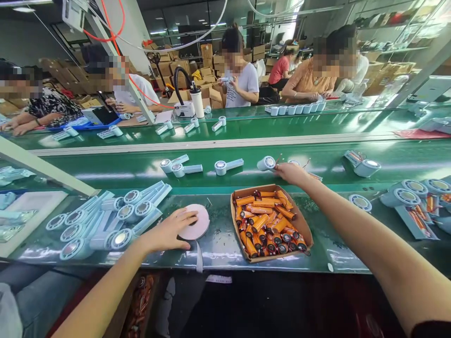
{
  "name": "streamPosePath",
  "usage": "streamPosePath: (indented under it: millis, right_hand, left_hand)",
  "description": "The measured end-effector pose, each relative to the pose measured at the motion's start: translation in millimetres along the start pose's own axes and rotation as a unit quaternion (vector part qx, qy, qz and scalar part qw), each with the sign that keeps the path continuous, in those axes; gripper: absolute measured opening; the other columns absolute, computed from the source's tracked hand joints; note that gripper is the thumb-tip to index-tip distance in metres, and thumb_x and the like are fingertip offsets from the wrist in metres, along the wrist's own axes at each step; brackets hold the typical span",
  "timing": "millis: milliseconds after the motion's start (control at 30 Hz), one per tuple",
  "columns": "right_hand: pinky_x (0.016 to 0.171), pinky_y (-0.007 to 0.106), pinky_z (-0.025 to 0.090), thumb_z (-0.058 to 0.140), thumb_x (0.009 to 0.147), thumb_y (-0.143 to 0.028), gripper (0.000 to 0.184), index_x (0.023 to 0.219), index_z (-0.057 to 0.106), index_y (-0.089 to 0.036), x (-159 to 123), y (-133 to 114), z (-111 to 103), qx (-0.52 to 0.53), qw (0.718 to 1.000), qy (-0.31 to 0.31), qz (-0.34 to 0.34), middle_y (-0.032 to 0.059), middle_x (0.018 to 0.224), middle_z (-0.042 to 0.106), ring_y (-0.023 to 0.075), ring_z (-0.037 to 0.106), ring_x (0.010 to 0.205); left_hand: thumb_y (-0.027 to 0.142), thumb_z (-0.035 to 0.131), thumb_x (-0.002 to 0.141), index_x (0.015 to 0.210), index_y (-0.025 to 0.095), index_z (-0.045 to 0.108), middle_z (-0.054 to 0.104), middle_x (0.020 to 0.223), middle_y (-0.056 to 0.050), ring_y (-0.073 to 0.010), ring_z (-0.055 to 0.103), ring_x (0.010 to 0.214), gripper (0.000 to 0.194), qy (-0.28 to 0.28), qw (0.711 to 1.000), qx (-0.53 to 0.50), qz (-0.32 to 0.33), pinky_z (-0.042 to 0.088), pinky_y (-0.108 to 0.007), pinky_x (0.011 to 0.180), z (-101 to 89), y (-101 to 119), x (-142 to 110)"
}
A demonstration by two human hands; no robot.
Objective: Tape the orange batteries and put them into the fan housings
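Note:
Across the near edge of the green belt, my right hand [291,172] is closed at a pale blue handheld fan [267,163]. Its fingertips meet the fan beside the round head, and the handle is hidden by the hand. Thin wires stick up there. My left hand [171,231] lies on the left side of a white roll of tape [200,223], fingers stretched over its top and thumb apart. A loose tape end hangs toward the table's front edge. Between my arms, a cardboard tray [307,230] holds many orange-wrapped battery cells [260,220] with wires.
Fans [132,211] are piled left of my left hand. More fans [408,197], some with open handles showing orange cells, lie at the right. Several fans [229,165] sit along the belt [141,166]. Co-workers [243,80] sit across the line. A metal post [45,164] slants at left.

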State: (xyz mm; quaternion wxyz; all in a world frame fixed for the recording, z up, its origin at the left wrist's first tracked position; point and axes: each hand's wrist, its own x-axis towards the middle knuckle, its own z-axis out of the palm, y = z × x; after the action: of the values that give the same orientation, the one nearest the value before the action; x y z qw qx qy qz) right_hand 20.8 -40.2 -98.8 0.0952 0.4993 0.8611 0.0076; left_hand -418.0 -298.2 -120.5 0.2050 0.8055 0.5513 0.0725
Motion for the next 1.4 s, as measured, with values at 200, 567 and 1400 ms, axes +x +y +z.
streamPosePath:
  millis: [200,567,1400]
  right_hand:
    - [0.092,0.032,0.051,0.05,0.109,-0.029,0.038,0.124,0.083,-0.016,4,-25,-18,0.027,0.998,0.024,0.053,0.0173,0.123,0.08,0.029,0.073,0.112]
    - [0.061,0.025,0.046,0.067,0.097,-0.065,0.06,0.132,0.076,-0.018,-124,-168,-52,0.448,0.877,-0.029,-0.172,0.0003,0.075,0.073,0.0165,0.062,0.065]
    - [0.113,0.052,0.055,0.067,0.095,-0.017,0.039,0.132,0.077,-0.027,-148,-109,-7,0.254,0.95,0.01,-0.179,0.0112,0.125,0.077,0.0306,0.07,0.125]
  left_hand:
    - [0.02,0.077,0.079,0.131,0.03,0.073,0.061,0.159,-0.006,-0.0332,0.044,0.157,0.053,-0.012,0.999,0.014,-0.04,0.048,-0.052,0.121,15.5,1,-10]
    - [0.028,0.078,0.088,0.128,0.028,0.063,0.074,0.124,-0.009,-0.0384,0.052,0.143,0.042,0.394,0.917,0.031,0.053,0.05,-0.06,0.117,14.7,77,-33]
    - [0.008,0.062,0.089,0.124,0.027,0.071,0.073,0.119,-0.008,-0.0331,0.055,0.133,0.041,0.332,0.942,0.011,0.047,0.057,-0.051,0.11,48.1,91,-17]
